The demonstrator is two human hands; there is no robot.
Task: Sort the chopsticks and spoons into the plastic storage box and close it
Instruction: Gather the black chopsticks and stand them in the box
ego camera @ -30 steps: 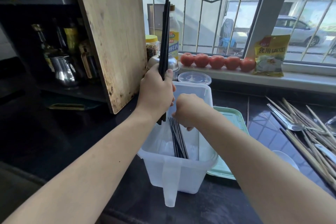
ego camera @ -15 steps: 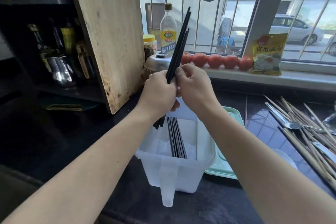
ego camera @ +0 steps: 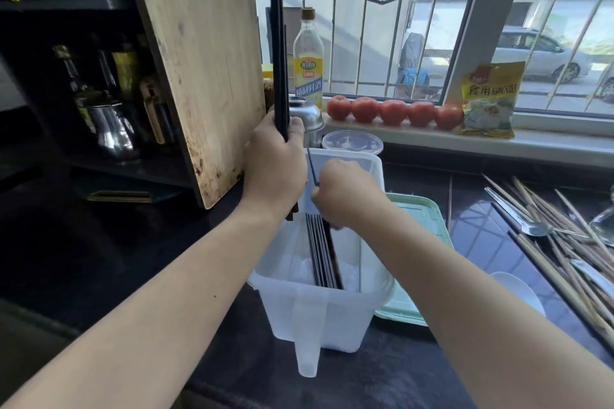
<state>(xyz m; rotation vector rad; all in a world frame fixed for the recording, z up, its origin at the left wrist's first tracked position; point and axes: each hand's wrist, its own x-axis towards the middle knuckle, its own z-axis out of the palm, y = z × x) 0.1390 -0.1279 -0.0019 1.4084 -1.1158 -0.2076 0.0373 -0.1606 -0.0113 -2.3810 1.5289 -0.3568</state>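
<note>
My left hand (ego camera: 274, 164) grips a bundle of black chopsticks (ego camera: 278, 53) upright above the far left corner of the translucent plastic storage box (ego camera: 319, 322). My right hand (ego camera: 345, 192) pinches a single black chopstick (ego camera: 311, 167) over the box opening, its lower end down among several black chopsticks in the box (ego camera: 324, 251). A pile of wooden chopsticks (ego camera: 561, 242) and a metal spoon (ego camera: 518, 216) lie on the dark counter at the right. The pale green lid (ego camera: 422, 222) lies flat just right of the box.
A wooden cutting board (ego camera: 199, 70) leans on a dark shelf at the left. A steel pot (ego camera: 305, 116), a bottle (ego camera: 308, 60) and a round clear lid (ego camera: 351, 143) stand behind the box. Tomatoes (ego camera: 392, 111) and a yellow packet (ego camera: 488, 100) sit on the sill. A white spoon (ego camera: 518, 292) lies right.
The bundle in my left hand has swung from a tilt back to upright. My right hand left the bundle and came down over the box with one chopstick.
</note>
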